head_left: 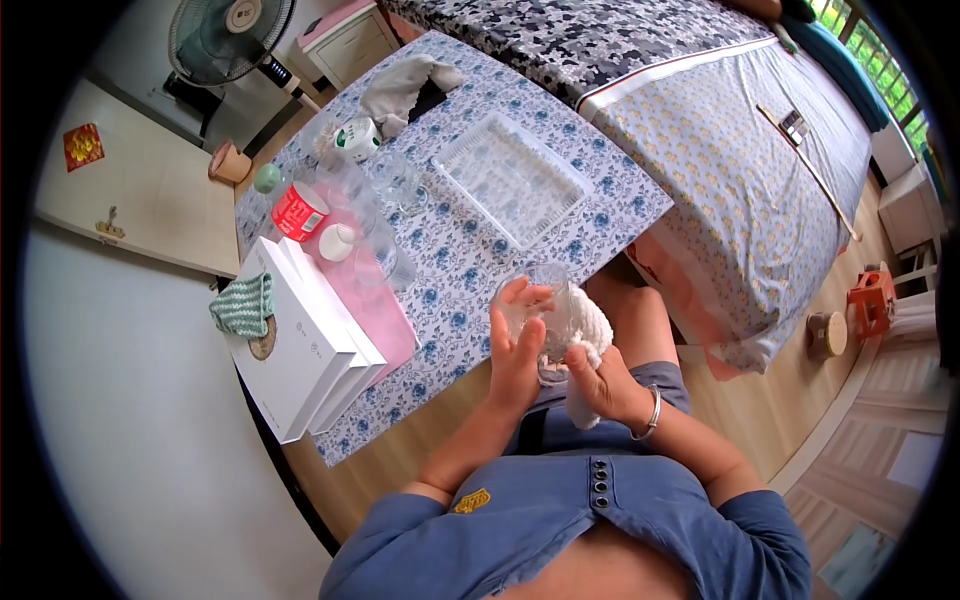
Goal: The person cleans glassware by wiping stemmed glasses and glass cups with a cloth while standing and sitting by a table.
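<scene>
Above my lap, my left hand [518, 350] is wrapped round a clear drinking glass [547, 278], its fingers showing through the wall. My right hand [606, 386] grips a fluffy white cloth [592, 318] and presses it against the right side of the glass. An end of the cloth hangs below my right hand. The lower part of the glass is partly hidden by my hands and the cloth.
A clear plastic tray [478, 205] lies on the flowered tablecloth [450, 330]. At the table's left stand clear glasses [397, 178], a red paper cup [299, 212], a pink tray [385, 335] and white boxes [305, 350]. A bed [730, 180] adjoins at right.
</scene>
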A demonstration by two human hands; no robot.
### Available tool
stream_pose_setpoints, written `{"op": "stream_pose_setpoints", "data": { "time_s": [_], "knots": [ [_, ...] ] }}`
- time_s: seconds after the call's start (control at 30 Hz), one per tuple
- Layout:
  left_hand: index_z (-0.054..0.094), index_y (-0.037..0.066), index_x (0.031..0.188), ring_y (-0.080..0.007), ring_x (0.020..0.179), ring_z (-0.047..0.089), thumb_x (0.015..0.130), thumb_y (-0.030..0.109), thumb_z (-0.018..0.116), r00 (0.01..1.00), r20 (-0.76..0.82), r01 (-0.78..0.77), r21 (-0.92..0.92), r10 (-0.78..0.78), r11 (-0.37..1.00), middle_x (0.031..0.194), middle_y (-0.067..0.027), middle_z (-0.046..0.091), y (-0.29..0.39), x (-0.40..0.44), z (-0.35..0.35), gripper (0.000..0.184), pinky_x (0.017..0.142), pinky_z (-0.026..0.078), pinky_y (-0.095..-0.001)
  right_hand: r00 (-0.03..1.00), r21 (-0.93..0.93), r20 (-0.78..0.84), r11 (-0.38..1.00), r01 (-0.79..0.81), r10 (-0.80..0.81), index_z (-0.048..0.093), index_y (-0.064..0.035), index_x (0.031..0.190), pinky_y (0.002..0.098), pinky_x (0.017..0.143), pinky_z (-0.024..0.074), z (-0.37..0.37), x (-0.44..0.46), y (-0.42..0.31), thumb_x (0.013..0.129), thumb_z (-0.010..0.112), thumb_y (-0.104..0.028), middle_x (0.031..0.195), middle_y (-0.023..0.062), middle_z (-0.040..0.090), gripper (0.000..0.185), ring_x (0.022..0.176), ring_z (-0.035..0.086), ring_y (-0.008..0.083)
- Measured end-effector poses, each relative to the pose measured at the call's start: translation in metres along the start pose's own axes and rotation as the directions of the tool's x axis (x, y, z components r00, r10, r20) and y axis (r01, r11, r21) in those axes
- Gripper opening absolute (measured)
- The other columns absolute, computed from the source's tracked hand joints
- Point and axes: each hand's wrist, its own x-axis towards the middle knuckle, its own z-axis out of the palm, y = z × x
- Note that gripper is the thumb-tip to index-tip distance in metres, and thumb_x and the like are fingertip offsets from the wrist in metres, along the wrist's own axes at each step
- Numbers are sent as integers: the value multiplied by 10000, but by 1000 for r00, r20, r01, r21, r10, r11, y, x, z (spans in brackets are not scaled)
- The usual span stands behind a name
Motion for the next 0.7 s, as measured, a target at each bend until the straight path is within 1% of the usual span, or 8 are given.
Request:
{"op": "stream_pose_setpoints", "data": {
  "time_s": [0.03, 0.17, 0.33, 0.43, 0.57, 0.6, 0.67, 0.7],
  "knots": [
    [268, 10, 1235, -171, 1021, 428, 772, 387, 609, 998, 37, -60, 0, 59, 998, 1107, -105, 448, 1, -2, 1, 688, 894, 354, -309, 997, 45, -83, 999, -4, 8, 420, -21, 1163, 243, 749, 401, 2, 1, 7, 907, 309, -407, 987, 64, 531, 476, 886, 497, 128],
    [290, 23, 1227, -171, 980, 464, 691, 476, 657, 998, 17, -62, 47, 61, 997, 1102, -86, 456, 9, -1, 3, 792, 878, 389, -314, 980, 416, 38, 888, -193, 195, 473, -33, 1055, 219, 684, 406, -6, 7, 14, 914, 245, -445, 862, 35, 527, 491, 767, 489, 87],
    [289, 22, 1234, -179, 1010, 455, 657, 456, 700, 993, 93, -65, -126, 77, 990, 1121, -111, 448, 18, -2, 2, 831, 860, 391, -319, 941, 483, 175, 808, -339, 290, 450, -41, 1074, 251, 723, 425, -11, 9, 23, 908, 256, -463, 871, 57, 546, 494, 793, 515, 115],
    [307, 27, 1230, -207, 1006, 476, 595, 414, 758, 952, 197, -253, 76, 234, 965, 1130, -136, 459, 16, -3, -1, 870, 849, 405, -341, 888, 826, 227, 404, -394, 400, 417, -51, 1155, 297, 742, 465, 2, 5, 5, 905, 299, -443, 965, 94, 569, 480, 845, 556, 150],
    [312, 48, 1232, -287, 996, 500, 519, 299, 817, 769, 578, -572, 432, 273, 697, 1147, -200, 458, 15, -1, -12, 910, 833, 418, -380, 904, 650, 67, 669, -361, 423, 513, -34, 1053, 272, 681, 457, -1, 2, 12, 889, 432, -325, 943, 60, 583, 343, 796, 573, 154],
    [312, 48, 1232, -287, 996, 500, 519, 299, 817, 769, 578, -572, 430, 274, 698, 1147, -200, 458, 12, -3, -11, 910, 833, 418, -380, 990, 246, -111, 968, -52, 82, 538, -27, 1000, 275, 665, 451, -2, 1, 19, 876, 456, -298, 901, 61, 594, 309, 775, 576, 153],
    [322, 49, 1226, -299, 1005, 493, 531, 286, 814, 717, 603, -648, 391, 351, 654, 1147, -197, 460, 5, -7, -9, 884, 828, 424, -383, 946, -241, -101, 930, 277, -308, 562, -21, 948, 277, 650, 446, -2, -2, 30, 862, 480, -271, 859, 62, 605, 277, 755, 579, 151],
    [330, 44, 1218, -303, 1007, 492, 532, 283, 814, 729, 591, -638, 405, 346, 654, 1143, -192, 464, 9, -10, -5, 873, 833, 425, -389, 982, -173, -123, 978, 117, -140, 565, -21, 926, 282, 640, 444, 0, -3, 31, 850, 493, -266, 819, 77, 605, 267, 734, 580, 151]
  ]
}}
